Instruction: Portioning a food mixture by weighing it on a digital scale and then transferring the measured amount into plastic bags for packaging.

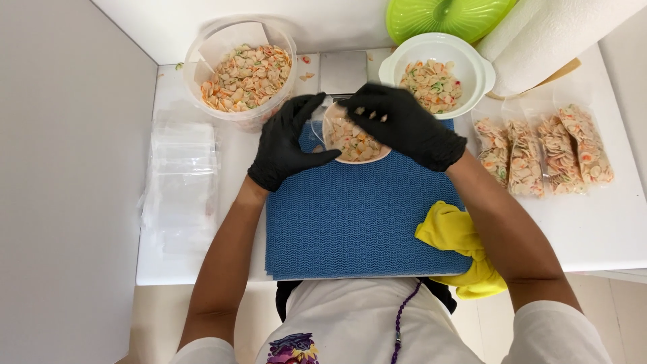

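**Portioning partly complete: four bags filled**

A small bowl (354, 140) of shell-shaped crackers is being steadied at the blue mat's (357, 222) far edge by the left hand (286, 145), fingers spread. The right hand (404, 125) is pinching crackers above it. Four filled bags (546, 152) are lying toward the desk's right edge; the far-left tub (244, 74) is judged far from emptied.

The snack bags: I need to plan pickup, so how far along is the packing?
Done: four filled bags lie at the right. In hand: the left hand steadies a small bowl while the right hand drops pieces in. Left: a tub, a white bowl, and a stack of empty bags.
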